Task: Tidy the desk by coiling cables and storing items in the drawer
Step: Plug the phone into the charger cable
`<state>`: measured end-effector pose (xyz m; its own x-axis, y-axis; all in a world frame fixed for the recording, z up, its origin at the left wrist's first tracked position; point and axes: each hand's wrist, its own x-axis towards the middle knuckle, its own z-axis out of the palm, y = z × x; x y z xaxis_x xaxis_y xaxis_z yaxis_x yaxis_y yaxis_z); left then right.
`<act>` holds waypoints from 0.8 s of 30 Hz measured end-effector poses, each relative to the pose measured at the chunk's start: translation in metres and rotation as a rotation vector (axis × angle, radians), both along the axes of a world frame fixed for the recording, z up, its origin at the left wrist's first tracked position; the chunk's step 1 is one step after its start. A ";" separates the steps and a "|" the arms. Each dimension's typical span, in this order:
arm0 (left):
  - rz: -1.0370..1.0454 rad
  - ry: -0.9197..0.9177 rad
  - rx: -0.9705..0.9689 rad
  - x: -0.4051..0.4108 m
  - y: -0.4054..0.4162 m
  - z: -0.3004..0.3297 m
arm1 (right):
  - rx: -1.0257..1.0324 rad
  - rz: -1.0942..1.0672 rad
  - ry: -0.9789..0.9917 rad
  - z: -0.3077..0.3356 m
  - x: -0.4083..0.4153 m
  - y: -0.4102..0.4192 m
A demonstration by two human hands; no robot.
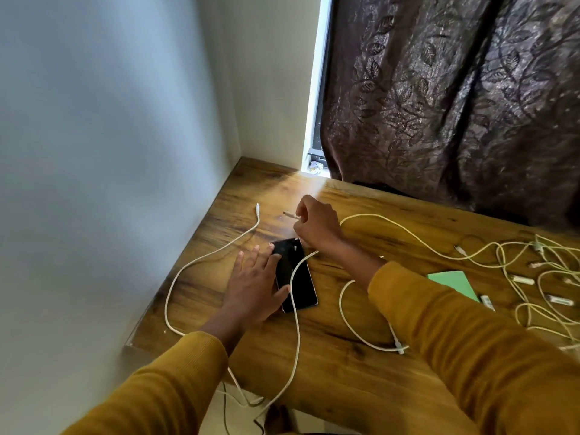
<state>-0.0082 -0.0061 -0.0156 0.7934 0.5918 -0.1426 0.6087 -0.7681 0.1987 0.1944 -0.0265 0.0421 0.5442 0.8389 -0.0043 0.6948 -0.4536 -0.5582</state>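
On the table [345, 356], near the wall corner, your left hand [254, 284] lies flat with fingers straight on the black phone [298, 277]. Your right hand [314, 224] pinches a cable plug [290, 215] just beyond it, and a white cable [295, 309] crosses the phone.

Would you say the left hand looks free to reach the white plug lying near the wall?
Probably yes: the left hand rests open on the phone, and bare desk lies between it and the white plug.

Mustard-yellow sleeves [455, 340] over a warm brown, dark-streaked woodgrain desk [345, 387]. Glossy black phone [298, 277], white cable [194, 262] looping past it. Mint-green pad [452, 282], pale yellowish cables [539, 277] tangled right. Curtain [455, 105]: dark brown, shimmering leaf pattern. Walls [110, 136] off-white.
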 end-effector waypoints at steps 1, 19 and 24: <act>-0.006 0.006 0.004 0.000 0.000 0.000 | 0.026 0.010 0.000 -0.001 -0.001 -0.011; -0.737 0.417 0.237 0.051 0.006 0.044 | 0.037 -0.189 0.107 -0.038 -0.066 -0.178; -0.826 0.353 0.290 0.055 0.003 0.052 | 0.015 -0.219 0.141 -0.030 -0.071 -0.182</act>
